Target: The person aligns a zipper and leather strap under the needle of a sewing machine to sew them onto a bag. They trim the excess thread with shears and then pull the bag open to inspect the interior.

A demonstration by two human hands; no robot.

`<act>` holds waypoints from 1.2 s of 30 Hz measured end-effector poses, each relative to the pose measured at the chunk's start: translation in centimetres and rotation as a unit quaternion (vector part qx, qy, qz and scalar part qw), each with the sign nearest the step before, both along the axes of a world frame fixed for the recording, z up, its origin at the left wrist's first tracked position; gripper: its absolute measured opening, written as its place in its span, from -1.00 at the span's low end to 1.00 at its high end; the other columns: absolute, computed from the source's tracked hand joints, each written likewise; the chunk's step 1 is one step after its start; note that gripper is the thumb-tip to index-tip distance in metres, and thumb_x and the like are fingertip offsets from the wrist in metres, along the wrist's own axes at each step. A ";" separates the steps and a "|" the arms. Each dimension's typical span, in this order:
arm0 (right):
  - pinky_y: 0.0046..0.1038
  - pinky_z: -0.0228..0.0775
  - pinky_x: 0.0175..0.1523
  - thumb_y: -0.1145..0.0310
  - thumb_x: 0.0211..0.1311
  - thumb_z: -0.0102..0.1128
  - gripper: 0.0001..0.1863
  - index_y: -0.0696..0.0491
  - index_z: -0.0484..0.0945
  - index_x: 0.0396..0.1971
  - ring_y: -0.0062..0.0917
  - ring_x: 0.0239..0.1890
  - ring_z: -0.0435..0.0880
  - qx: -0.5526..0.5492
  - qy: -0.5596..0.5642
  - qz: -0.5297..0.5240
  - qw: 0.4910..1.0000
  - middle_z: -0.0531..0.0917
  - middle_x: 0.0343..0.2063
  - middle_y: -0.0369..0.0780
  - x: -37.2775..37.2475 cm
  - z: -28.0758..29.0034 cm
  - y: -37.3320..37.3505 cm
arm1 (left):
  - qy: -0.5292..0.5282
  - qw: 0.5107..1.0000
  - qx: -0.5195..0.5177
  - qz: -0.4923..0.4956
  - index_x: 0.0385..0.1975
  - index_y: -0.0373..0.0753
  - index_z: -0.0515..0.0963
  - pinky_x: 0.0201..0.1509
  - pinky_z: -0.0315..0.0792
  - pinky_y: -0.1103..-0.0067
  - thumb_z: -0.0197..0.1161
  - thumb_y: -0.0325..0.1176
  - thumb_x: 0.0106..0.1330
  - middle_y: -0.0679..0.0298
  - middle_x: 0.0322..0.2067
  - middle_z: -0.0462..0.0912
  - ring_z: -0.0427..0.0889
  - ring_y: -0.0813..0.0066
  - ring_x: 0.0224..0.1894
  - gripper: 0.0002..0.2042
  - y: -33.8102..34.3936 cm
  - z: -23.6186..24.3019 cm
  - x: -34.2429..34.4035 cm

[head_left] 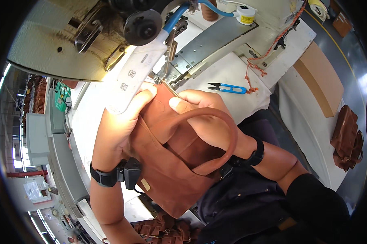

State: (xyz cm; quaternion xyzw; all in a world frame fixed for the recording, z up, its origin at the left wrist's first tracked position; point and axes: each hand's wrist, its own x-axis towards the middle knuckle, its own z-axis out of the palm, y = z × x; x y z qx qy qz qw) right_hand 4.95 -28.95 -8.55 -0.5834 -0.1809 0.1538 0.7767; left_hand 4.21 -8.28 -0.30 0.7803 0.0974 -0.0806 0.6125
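Note:
A brown leather handbag (171, 191) with a looped handle (233, 136) lies tilted between my forearms, its opening toward my right arm. The upper end of the bag, edged by a metal-toothed zipper (172, 88), sits at the needle area of a sewing machine (65, 36). My left hand (128, 112) is closed on the bag's left edge, its thumb pressing near the zipper end. Through the handle loop reaches my right hand (205, 118), thumb and fingers pinching the bag's edge beside the zipper. A white plastic piece (130, 77) partly covers my left fingers.
Blue-handled thread snips (228, 88) lie on the white work surface to the right. Orange thread (250, 71) trails down there. A brown cardboard piece (319, 77) and another brown bag (346, 138) are at far right. Brown leather pieces (163, 229) lie below.

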 end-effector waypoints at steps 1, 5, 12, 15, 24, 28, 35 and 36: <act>-0.58 0.21 -0.35 0.23 0.60 0.21 -0.60 0.11 0.44 -0.48 -0.83 -0.40 0.26 -0.001 0.000 -0.001 1.000 0.39 -0.53 -0.50 0.0 0.0 -0.1 | 0.000 1.000 0.001 0.002 -0.06 -0.32 0.67 0.08 0.52 0.63 0.24 -0.38 0.55 0.30 -0.16 0.77 0.69 0.60 -0.11 -0.84 -0.1 -0.1 0.0; -0.58 0.22 -0.34 0.25 0.58 0.23 -0.63 0.11 0.47 -0.48 -0.84 -0.39 0.28 0.004 0.010 -0.009 1.000 0.40 -0.53 -0.50 -0.2 0.5 0.0 | -0.009 1.000 -0.006 0.005 -0.09 -0.32 0.67 0.08 0.53 0.61 0.26 -0.37 0.54 0.27 -0.15 0.78 0.70 0.58 -0.11 -0.84 0.2 -0.3 0.2; -0.58 0.27 -0.30 0.27 0.56 0.24 -0.66 0.18 0.56 -0.43 -0.82 -0.38 0.34 0.011 -0.001 -0.012 1.000 0.48 -0.53 -0.46 0.5 0.9 -0.3 | 0.005 0.999 -0.025 0.024 0.07 -0.32 0.67 0.16 0.50 0.57 0.42 -0.38 0.43 0.30 -0.05 0.77 0.68 0.55 0.00 -0.72 -0.4 0.2 0.4; -0.57 0.32 -0.26 0.29 0.55 0.24 -0.70 0.20 0.62 -0.36 -0.80 -0.37 0.39 -0.020 -0.026 -0.018 0.999 0.53 -0.52 -0.41 0.4 0.9 -0.3 | -0.016 0.999 -0.005 0.027 -0.05 -0.32 0.66 0.08 0.54 0.59 0.30 -0.36 0.51 0.28 -0.16 0.76 0.70 0.56 -0.10 -0.83 -0.5 -0.3 0.4; -0.60 0.48 -0.06 0.39 0.51 0.29 -0.81 0.21 0.75 -0.09 -0.76 -0.20 0.63 -0.003 0.004 -0.061 0.998 0.77 -0.29 -0.35 -2.7 0.2 -1.6 | -0.040 0.998 -0.030 0.033 -0.07 -0.29 0.65 0.08 0.53 0.62 0.28 -0.37 0.51 0.30 -0.15 0.75 0.68 0.58 -0.12 -0.85 0.2 -1.5 0.6; -0.63 0.48 -0.05 0.38 0.47 0.37 -0.80 0.19 0.77 -0.07 -0.79 -0.18 0.63 0.023 0.064 -0.071 0.995 0.78 -0.24 -0.39 -3.1 -0.2 -1.4 | -0.045 0.999 -0.026 0.015 -0.09 -0.28 0.65 0.08 0.53 0.62 0.28 -0.38 0.50 0.30 -0.18 0.75 0.68 0.58 -0.12 -0.86 0.4 -1.3 0.9; -0.60 0.46 -0.16 0.32 0.42 0.40 -0.73 0.24 0.74 -0.08 -0.77 -0.25 0.60 0.022 0.065 -0.094 0.993 0.75 -0.32 -0.35 -2.7 0.2 -1.0 | -0.034 0.993 -0.077 0.086 -0.07 -0.29 0.65 0.10 0.53 0.61 0.36 -0.37 0.45 0.32 -0.18 0.75 0.69 0.57 -0.11 -0.82 -1.2 -0.8 0.7; -0.60 0.46 -0.16 0.32 0.42 0.40 -0.73 0.24 0.74 -0.08 -0.77 -0.25 0.60 0.023 0.063 -0.092 0.994 0.75 -0.32 -0.35 -2.7 0.0 -0.9 | -0.042 0.994 -0.070 0.078 -0.07 -0.30 0.66 0.10 0.52 0.61 0.38 -0.37 0.43 0.31 -0.18 0.75 0.69 0.56 -0.11 -0.82 -1.1 -0.9 0.7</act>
